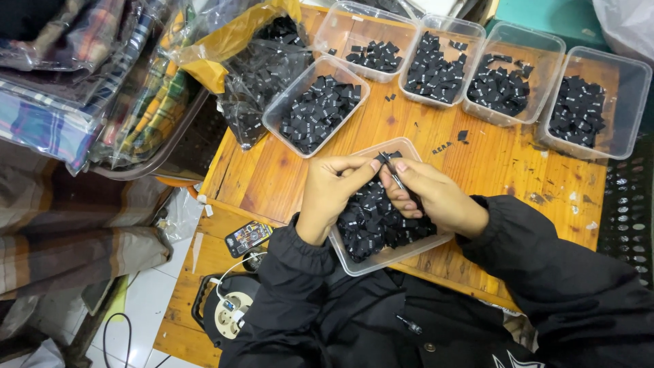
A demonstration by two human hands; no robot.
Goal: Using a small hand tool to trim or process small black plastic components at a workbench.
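My left hand (pixel 329 192) and my right hand (pixel 429 194) meet above a clear plastic tub (pixel 417 150) full of small black fabric labels (pixel 375 225) at the near edge of a wooden table (pixel 497 163). Both hands pinch one small black label (pixel 389 161) between fingertips, held just over the tub. Black jacket sleeves cover both forearms.
Several clear tubs of black labels (pixel 317 110) line the table's far side. A plastic bag of labels (pixel 259 65) lies at the far left. Folded plaid cloth in plastic (pixel 88 75) is stacked left. A phone (pixel 248 238) and an extension reel (pixel 228 310) lie on a lower wooden surface.
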